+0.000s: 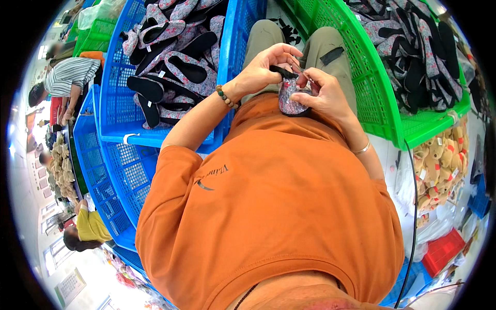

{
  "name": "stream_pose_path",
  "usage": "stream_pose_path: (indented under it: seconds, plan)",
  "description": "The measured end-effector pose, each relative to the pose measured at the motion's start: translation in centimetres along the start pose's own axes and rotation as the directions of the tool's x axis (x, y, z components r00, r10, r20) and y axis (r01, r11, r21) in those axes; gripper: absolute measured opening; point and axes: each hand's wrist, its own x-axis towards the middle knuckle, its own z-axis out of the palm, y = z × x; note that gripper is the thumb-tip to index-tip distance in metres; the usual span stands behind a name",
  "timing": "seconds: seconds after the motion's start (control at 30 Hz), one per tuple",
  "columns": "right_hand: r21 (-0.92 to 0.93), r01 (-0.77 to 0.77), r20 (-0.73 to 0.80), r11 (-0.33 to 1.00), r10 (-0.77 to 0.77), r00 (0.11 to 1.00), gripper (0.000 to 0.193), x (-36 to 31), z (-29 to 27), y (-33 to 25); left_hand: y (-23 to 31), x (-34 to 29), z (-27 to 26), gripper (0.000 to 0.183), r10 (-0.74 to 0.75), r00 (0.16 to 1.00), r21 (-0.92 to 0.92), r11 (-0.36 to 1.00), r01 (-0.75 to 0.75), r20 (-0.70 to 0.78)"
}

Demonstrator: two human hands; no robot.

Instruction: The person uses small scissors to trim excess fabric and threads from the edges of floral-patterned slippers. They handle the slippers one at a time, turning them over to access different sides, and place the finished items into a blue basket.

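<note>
A floral grey-and-pink fabric slipper (290,96) with black edging is held above my lap. My right hand (326,93) is closed round its right side, with the thumb lying on the patterned fabric. My left hand (264,66) pinches the black fabric at the slipper's upper end. The fingertips of both hands come close together there, and whether a small tool is between them cannot be made out. A small black fabric strip (331,56) lies on my trouser leg, right of the slipper.
At my left stands a blue plastic basket (114,88) piled with similar slippers (187,70); a green basket (385,98) at my right holds more. Black scraps (289,32) lie beyond my knees. Plush toys (443,163) are heaped behind the green basket. Other people (70,77) work at far left.
</note>
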Motion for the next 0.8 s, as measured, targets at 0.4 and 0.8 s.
stream_pose_path:
  seconds: [0.4,0.8]
  plan:
    - [0.292,-0.031,-0.424,0.956,0.158,0.892,0.01,0.3,0.3,2.4,-0.5,1.8,-1.1,0.065,-0.034,0.982,0.064,0.998,0.023,0.184]
    - [-0.045,0.034,-0.025,0.998,-0.035,0.999,0.04,0.8,2.0,2.8,-2.2,-1.2,-0.6,0.058,-0.085,0.993,-0.104,0.992,0.076,-0.085]
